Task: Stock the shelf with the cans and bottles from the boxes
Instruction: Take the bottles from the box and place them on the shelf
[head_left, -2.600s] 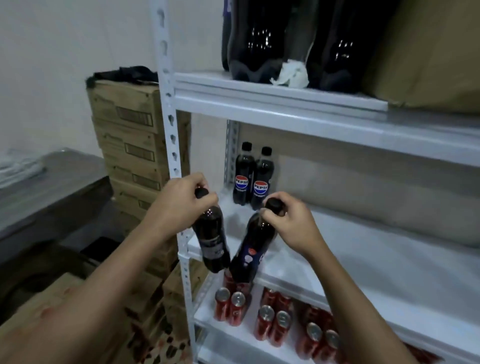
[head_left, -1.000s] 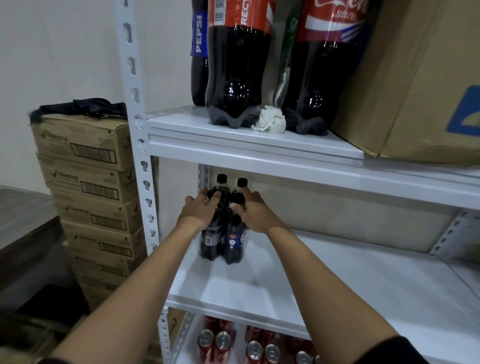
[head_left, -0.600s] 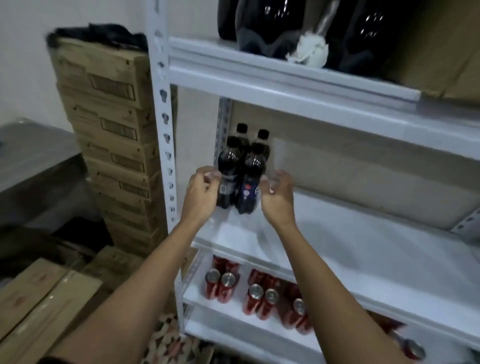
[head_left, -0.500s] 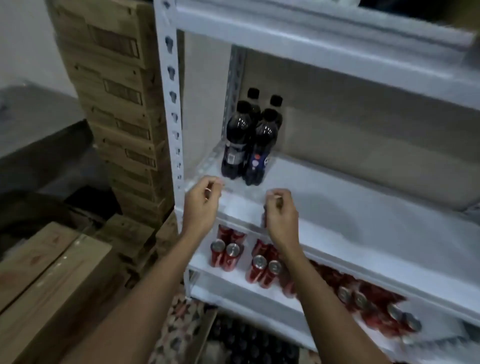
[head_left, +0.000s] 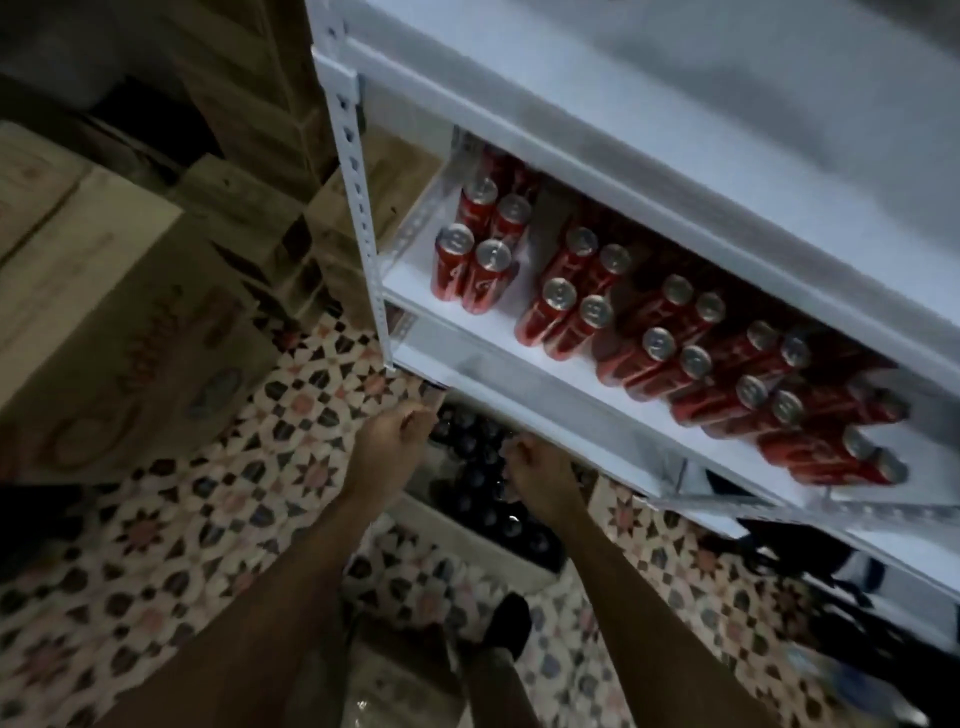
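Compared with the frame half a second earlier, the left hand (head_left: 390, 448) and right hand (head_left: 540, 480) have been lowered from the edge of the bottle tier to below the white shelf (head_left: 524, 387), over the box of dark bottles (head_left: 483, 483) on the patterned tiled floor (head_left: 171, 540); both are seen loosely curled with nothing gripped. Red cans (head_left: 571, 306) are stood in paired rows on the shelf's lower tier, and cardboard boxes (head_left: 119, 322) are stacked left of the shelf.

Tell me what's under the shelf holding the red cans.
Dark bottles in a box, on patterned floor. Both hands and the shelf cover part of them.
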